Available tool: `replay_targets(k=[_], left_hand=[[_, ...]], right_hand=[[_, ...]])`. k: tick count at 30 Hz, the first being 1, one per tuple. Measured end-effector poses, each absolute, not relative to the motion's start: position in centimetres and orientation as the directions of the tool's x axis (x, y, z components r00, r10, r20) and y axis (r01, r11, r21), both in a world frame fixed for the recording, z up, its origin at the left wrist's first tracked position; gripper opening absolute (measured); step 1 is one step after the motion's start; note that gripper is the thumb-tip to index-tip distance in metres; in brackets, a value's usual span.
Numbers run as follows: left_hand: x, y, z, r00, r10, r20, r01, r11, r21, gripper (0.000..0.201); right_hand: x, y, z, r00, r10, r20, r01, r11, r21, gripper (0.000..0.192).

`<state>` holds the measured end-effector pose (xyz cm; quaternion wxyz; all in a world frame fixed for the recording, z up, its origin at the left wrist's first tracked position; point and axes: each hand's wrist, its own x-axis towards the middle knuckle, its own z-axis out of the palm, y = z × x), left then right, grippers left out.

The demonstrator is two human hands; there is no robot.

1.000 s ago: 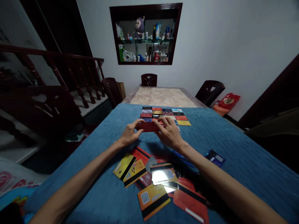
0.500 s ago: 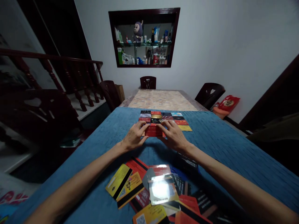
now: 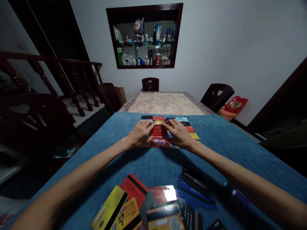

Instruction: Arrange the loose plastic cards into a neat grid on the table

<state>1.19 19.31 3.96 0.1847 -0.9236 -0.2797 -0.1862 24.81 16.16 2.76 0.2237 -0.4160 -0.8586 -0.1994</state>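
Note:
A red card (image 3: 158,131) is held up between my two hands, above a grid of laid-out cards. My left hand (image 3: 140,134) pinches its left edge with thumb and fingers. At its right edge, my right hand (image 3: 179,133) does the same. Just below it shows a red card with a white heart (image 3: 160,142) in the front row. To the right, a yellow card (image 3: 194,136) and an orange-red card (image 3: 190,129) lie in the grid, partly beside my right hand. Behind the held card a gold card (image 3: 158,122) is visible. My hands hide several grid cards.
Nearest me lies a loose pile with a yellow striped card (image 3: 109,207), a red striped card (image 3: 134,189) and dark blue cards (image 3: 196,185). A blue cloth (image 3: 96,150) covers this end of the table. Chairs (image 3: 217,95) stand around it.
Both hands have moved forward with the red card, from the front row to farther over the grid. The heart card has come into view. My view has shifted, with the pile lower in it.

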Motion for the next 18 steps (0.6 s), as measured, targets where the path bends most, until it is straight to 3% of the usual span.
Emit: replay_targets(k=[4, 11, 18], left_hand=[[1.8, 21.8, 4.7, 0.795, 0.471, 0.383, 0.578, -0.781, -0.239, 0.046], [2.9, 27.2, 5.4, 0.808, 0.453, 0.377, 0.527, -0.842, -0.115, 0.036], [4.8, 32.1, 5.0, 0.782, 0.549, 0.295, 0.592, -0.802, -0.080, 0.027]], right_hand=[[25.4, 18.2, 3.2, -0.553, 0.635, 0.539, 0.800, 0.585, 0.132, 0.033], [27.0, 23.0, 3.7, -0.533, 0.661, 0.527, 0.812, 0.575, 0.101, 0.032], [27.8, 27.7, 3.2, -0.478, 0.772, 0.420, 0.856, 0.516, 0.027, 0.031]])
